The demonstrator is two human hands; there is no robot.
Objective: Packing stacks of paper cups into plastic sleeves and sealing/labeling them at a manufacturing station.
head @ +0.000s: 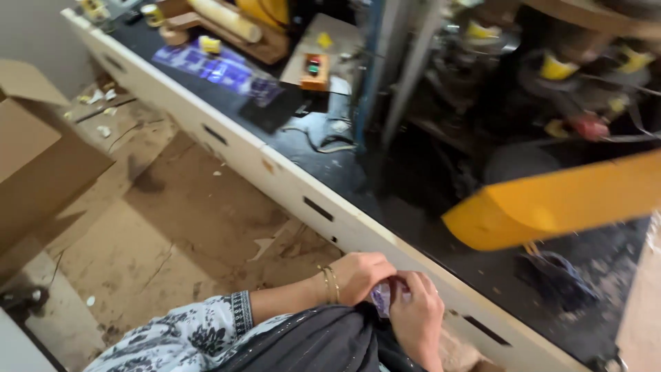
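I see both hands low in the view, just in front of the cream edge of the worktop (289, 180). The left hand (359, 274) and the right hand (415, 318) meet over a small purple-and-white wrapper (381, 297). The fingers of both hands are curled and pressed together on the wrapper, pinching it between them; most of it is hidden by the fingers. Gold bangles (330, 284) sit on the left wrist, above a patterned sleeve (200, 331) and dark grey cloth (317, 341).

Farther along the black surface of the worktop I note a sheet of purple printed blanks (220, 70) and an orange control box (315, 71). A yellow machine guard (558, 203) crosses the right side. An open cardboard box (41, 155) stands on the floor (179, 227) at left.
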